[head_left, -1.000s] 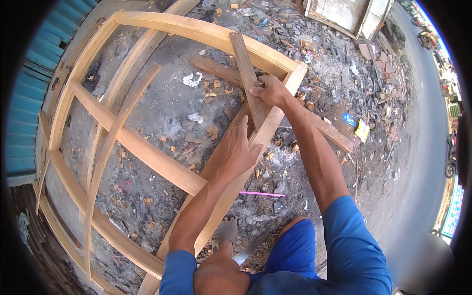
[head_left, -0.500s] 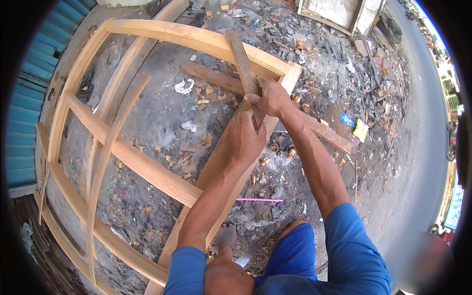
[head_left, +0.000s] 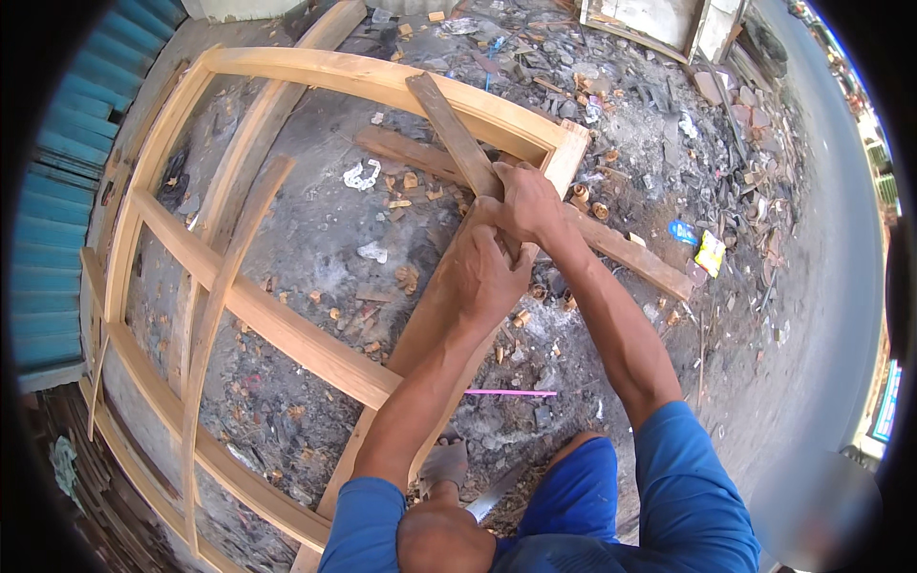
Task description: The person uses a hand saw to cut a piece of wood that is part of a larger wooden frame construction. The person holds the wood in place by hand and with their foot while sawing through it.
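Observation:
A large pale wooden frame (head_left: 315,358) lies at an angle in front of me, with crossbars joining its long sides. Across its near right member, close to the corner, runs a narrow brown wooden strip (head_left: 449,129). My right hand (head_left: 528,202) is closed around the strip from the right. Just below it, my left hand (head_left: 489,272) also grips the strip, thumb and fingers on opposite sides. Both hands rest close to the frame's member, and they hide the strip's near end.
Another brown wooden piece (head_left: 630,253) lies under the frame's corner. A saw blade (head_left: 492,495) shows by my foot. Rubble, wood shavings and a yellow wrapper (head_left: 710,253) litter the ground. Blue corrugated metal (head_left: 57,258) stands at left; a road (head_left: 831,239) runs at right.
The strip's far end has swung to the left, so the strip slants more across the frame. Both hands keep hold of it and have shifted slightly. The view has moved a little.

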Motion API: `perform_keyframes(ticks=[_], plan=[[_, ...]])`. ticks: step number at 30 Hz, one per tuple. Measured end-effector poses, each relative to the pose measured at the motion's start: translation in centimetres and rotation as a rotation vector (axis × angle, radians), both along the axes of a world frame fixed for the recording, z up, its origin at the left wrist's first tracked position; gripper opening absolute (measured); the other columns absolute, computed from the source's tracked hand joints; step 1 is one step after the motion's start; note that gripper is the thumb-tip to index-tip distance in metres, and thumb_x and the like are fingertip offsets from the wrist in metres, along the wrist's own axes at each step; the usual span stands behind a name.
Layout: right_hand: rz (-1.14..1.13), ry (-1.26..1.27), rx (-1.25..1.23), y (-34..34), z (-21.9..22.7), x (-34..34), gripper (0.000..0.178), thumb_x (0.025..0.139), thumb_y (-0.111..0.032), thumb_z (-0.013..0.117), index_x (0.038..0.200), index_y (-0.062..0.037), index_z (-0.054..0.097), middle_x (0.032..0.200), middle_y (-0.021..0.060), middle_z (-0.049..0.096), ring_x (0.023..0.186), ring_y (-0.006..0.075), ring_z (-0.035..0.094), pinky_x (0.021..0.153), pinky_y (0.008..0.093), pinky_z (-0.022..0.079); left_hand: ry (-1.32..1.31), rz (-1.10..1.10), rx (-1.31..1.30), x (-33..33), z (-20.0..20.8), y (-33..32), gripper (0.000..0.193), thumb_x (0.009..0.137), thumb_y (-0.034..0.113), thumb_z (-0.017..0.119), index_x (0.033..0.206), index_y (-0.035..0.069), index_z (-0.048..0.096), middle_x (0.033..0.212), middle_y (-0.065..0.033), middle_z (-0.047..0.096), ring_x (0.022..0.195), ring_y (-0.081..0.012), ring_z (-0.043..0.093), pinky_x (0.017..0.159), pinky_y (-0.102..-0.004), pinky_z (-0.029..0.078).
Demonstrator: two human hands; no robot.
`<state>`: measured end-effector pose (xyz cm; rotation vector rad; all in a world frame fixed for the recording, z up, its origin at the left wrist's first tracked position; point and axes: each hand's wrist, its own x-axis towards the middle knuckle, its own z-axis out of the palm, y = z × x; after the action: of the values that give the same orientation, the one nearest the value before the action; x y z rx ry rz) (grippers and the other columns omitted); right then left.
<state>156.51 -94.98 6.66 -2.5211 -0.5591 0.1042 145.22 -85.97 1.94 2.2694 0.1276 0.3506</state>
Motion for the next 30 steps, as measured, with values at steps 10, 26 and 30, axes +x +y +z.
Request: perform_keyframes(ticks=[10,26,30], plan=[[-0.030,0.249,0.098,-2.2,-1.3,1.6,0.035,0.085,-0.034,0.074,0.107,-0.0068,0.079,0.102,0.0250,0.073,0.099,0.0423,0.070,0.088,0.0450,0.055,0.047,-0.011,-0.035,0.0,0.5,0.5,0.046,0.081,0.017,0.078,0.111,0.002,0.048,0.092,-0.0167,0.060,0.091,-0.0376,0.062,0.077,-0.0504,0.049],[0.088,0.331,0.057,-3.4,-1.7,3.5,0.037,0.085,-0.029,0.077,0.112,-0.0030,0.076,0.094,0.0246,0.074,0.091,0.0383,0.072,0.083,0.0438,0.055,0.063,-0.102,-0.001,-0.5,-0.4,1.8,0.055,0.082,0.020,0.078,0.125,-0.006,0.055,0.106,-0.0204,0.065,0.097,-0.0321,0.066,0.088,-0.0429,0.053],[0.029,0.419,0.036,-4.5,-1.6,3.2,0.043,0.086,-0.029,0.076,0.122,-0.0049,0.073,0.097,0.0244,0.074,0.094,0.0396,0.072,0.086,0.0434,0.055,0.148,-0.130,0.030,-0.4,2.1,1.5,0.054,0.082,0.022,0.078,0.124,-0.005,0.057,0.108,-0.0210,0.064,0.101,-0.0347,0.065,0.090,-0.0443,0.052]])
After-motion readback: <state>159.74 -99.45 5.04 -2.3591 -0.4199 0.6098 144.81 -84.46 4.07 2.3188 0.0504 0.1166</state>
